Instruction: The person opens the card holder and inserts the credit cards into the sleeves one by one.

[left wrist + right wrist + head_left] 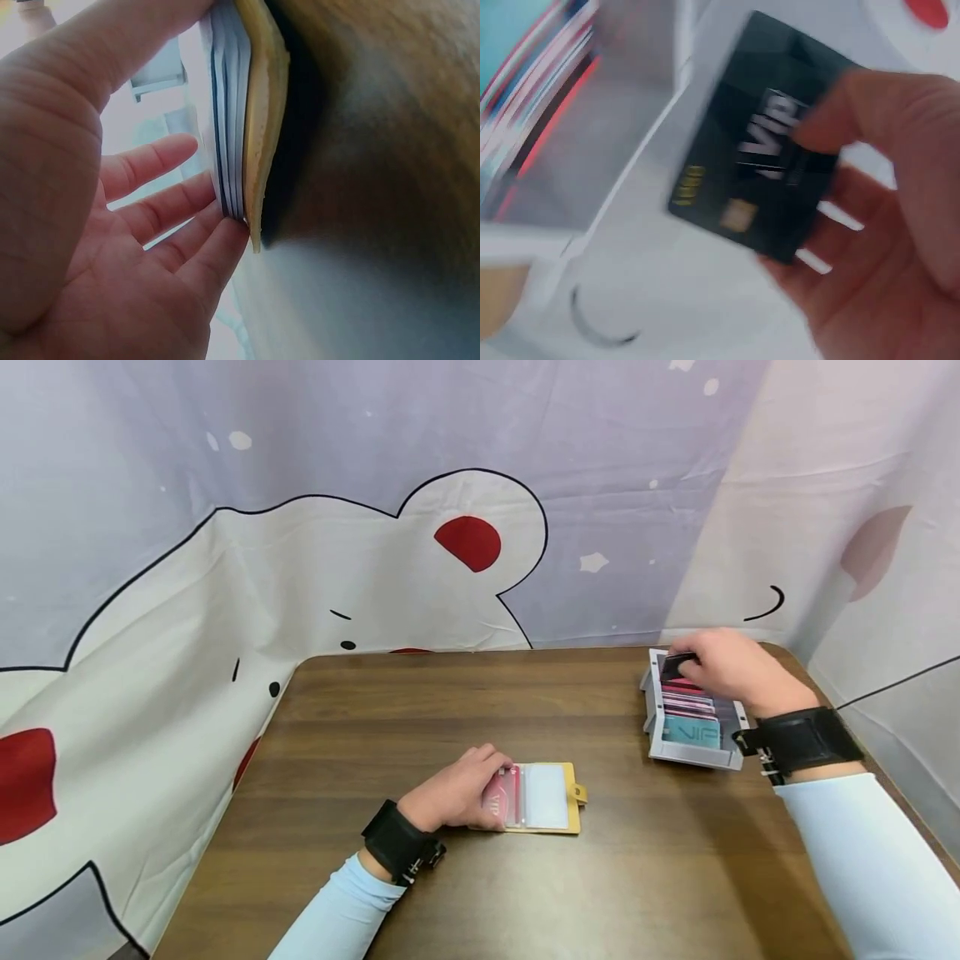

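A yellow card holder (573, 817) lies spread on the table, with a pink VIP card (495, 797) in its left side and a white sleeve on the right. My left hand (462, 789) grips its left part, thumb on the near edge and fingers at the far edge; the stacked sleeves (229, 112) show edge-on in the left wrist view. Over the far end of a grey box (693, 758), my right hand (723, 670) pinches a black VIP card (742, 150) between thumb and fingers. Pink, white and teal cards (692, 732) stand in the box.
The brown wooden table (390, 702) carries the card holder in the middle and the box at the back right. A patterned cloth (360, 577) hangs behind the table and along its sides.
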### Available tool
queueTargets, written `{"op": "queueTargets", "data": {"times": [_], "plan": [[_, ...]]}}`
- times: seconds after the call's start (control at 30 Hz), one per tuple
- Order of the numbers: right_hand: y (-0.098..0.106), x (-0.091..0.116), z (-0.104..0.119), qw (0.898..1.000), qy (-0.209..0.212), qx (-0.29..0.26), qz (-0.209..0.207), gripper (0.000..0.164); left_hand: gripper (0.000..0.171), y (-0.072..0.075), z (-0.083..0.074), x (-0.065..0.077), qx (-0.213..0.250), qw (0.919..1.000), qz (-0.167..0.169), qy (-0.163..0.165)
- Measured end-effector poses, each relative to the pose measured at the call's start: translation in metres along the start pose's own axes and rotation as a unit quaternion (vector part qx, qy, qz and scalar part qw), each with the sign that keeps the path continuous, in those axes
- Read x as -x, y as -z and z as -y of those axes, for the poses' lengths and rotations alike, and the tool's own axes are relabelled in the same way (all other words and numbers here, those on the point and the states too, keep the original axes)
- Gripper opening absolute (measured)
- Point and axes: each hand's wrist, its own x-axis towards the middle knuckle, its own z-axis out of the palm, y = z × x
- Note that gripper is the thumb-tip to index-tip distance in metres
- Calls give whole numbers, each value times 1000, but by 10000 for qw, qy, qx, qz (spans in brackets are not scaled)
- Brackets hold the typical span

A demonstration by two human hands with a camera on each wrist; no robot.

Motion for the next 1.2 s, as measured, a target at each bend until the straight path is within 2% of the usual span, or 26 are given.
{"op": "queueTargets", "data": {"times": [0.07,0.1,0.17,0.2,0.27,0.4,0.47,0.57,0.73,1.0,1.2], "plan": [[-8,-8,19,9955,781,-160,-503,23,79,0,-1,0,-30,10000,22,12],[-15,-13,29,9889,1264,-304,-716,24,80,0,0,1,-38,10000,33,23],[-34,-23,52,9693,2182,-555,-984,24,80,1,1,2,-54,10000,49,43],[-45,-27,65,9595,2552,-669,-990,23,80,1,1,2,-75,9999,47,54],[-65,-34,90,9438,3097,-840,-791,20,80,2,2,2,-102,9999,13,33],[-101,-41,137,9181,3793,-1139,-183,14,77,3,4,2,-173,9997,-101,-148],[-113,-43,154,9058,4050,-1241,55,14,72,3,5,2,-200,9992,-167,-297],[-126,-46,169,8940,4340,-1103,167,14,66,2,6,2,-250,9981,-263,-505],[-132,-49,180,8912,4467,-716,320,21,67,2,6,2,-237,9977,-300,-563],[-133,-47,180,8989,4272,-488,836,23,66,2,6,3,-141,9982,-274,-515],[-134,-45,179,9022,4162,-450,1037,23,68,3,6,3,0,9983,-296,-506]]}}
